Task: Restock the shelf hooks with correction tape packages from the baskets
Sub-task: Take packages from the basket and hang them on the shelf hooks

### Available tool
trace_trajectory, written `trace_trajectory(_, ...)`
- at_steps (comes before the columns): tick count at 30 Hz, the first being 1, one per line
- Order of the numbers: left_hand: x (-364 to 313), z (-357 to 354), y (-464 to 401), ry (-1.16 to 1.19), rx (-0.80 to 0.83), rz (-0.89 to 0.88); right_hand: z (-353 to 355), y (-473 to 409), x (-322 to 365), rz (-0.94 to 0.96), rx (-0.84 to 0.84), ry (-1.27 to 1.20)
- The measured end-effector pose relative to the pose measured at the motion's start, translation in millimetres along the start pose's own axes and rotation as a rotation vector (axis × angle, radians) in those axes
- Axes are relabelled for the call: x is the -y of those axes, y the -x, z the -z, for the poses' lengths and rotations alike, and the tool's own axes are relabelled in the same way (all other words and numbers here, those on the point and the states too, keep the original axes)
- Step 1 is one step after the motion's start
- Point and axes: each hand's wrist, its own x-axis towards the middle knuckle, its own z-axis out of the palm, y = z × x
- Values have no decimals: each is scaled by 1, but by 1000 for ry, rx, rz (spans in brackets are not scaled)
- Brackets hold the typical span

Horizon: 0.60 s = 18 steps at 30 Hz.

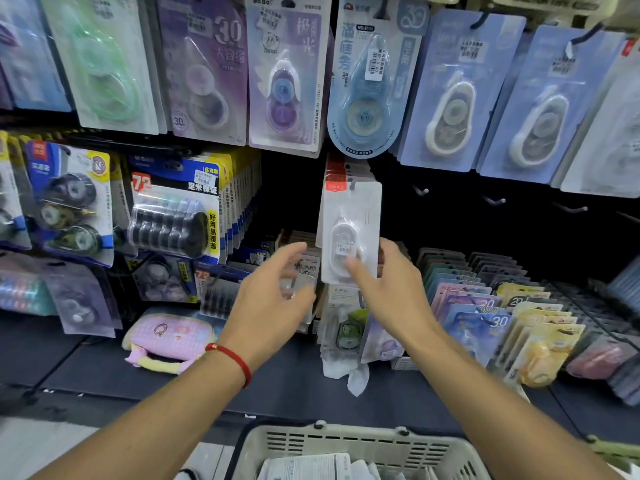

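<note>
My right hand (388, 289) pinches the lower edge of a white correction tape package (349, 233) hanging on a shelf hook (352, 184). My left hand (277, 296) hovers beside it, fingers spread. A basket (363, 448) sits below.

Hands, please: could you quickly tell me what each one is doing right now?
Left hand: open, fingers spread, holding nothing.
Right hand: fingers touching the white package on its hook; grip unclear.
</note>
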Motion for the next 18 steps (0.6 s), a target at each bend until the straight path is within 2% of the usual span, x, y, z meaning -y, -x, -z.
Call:
trace_trajectory(2, 4, 11, -3, -222, -132, -103, -3, 6, -6, 78, 31, 301)
trace_trajectory(4, 8, 23, -8, -401, -244, -186, -6, 11, -10, 230, 40, 453)
trace_trajectory(7, 15, 39, -16, -652, -373, -125, -13, 6, -9, 409, 103, 570)
trace_trajectory(11, 31, 50, -19, -765, -326, -19, -33, -19, -1, 419, 121, 703)
trace_trajectory(18, 47, 55, -18, -775, -289, -52, -51, -65, 3, 332, 99, 759)
